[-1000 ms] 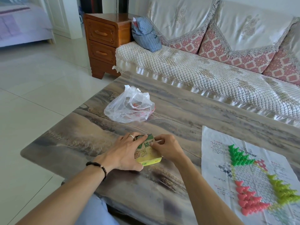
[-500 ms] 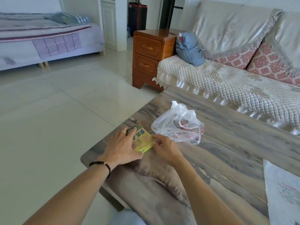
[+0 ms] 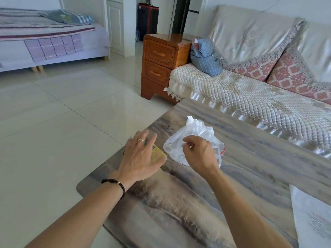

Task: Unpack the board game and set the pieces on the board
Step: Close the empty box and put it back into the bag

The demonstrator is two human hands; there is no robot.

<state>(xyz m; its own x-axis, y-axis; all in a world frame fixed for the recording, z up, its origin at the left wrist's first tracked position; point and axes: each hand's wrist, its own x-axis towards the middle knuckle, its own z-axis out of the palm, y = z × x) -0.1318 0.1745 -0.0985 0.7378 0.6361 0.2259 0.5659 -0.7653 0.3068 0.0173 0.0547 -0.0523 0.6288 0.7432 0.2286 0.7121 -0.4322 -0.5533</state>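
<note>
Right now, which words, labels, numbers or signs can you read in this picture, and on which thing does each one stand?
No text here can be read for certain.
Yellow box under the left hand: print mostly covered, unreadable.
Paper board sheet at the table's right edge: faint pink and blue lines of print, too blurred to read.
Plastic bag by the right hand: a red mark near its right side, not legible.

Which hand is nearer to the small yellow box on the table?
Left. The left hand lies on top of the yellow box; the right hand is beside it, in front of the plastic bag.
</note>
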